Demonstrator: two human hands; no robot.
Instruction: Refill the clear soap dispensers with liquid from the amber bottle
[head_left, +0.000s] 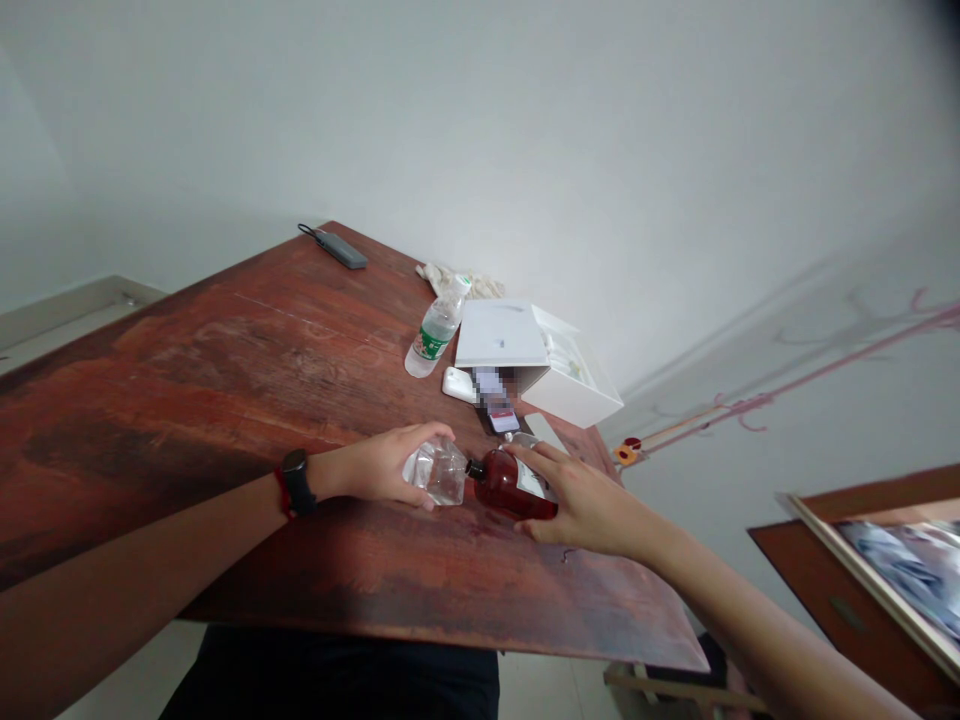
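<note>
My left hand point(390, 465), with a dark watch and a red band at its wrist, is wrapped round a clear cup point(444, 474) above the wooden table point(300, 370). My right hand point(574, 500) grips a red-brown bottle point(501, 486) with a white label. The bottle is tipped over, its dark neck pointing left at the cup's rim. I cannot tell whether liquid is flowing. Just beyond the bottle, a small clear object is partly hidden by my right fingers.
A water bottle point(435, 330) with a green label stands beyond my hands. Near it are a white box point(502, 335), a phone point(499, 405), a white case point(457, 385) and a crumpled cloth point(484, 287). A grey device point(341, 250) lies at the far corner. A pink rack point(750, 405) is at the right.
</note>
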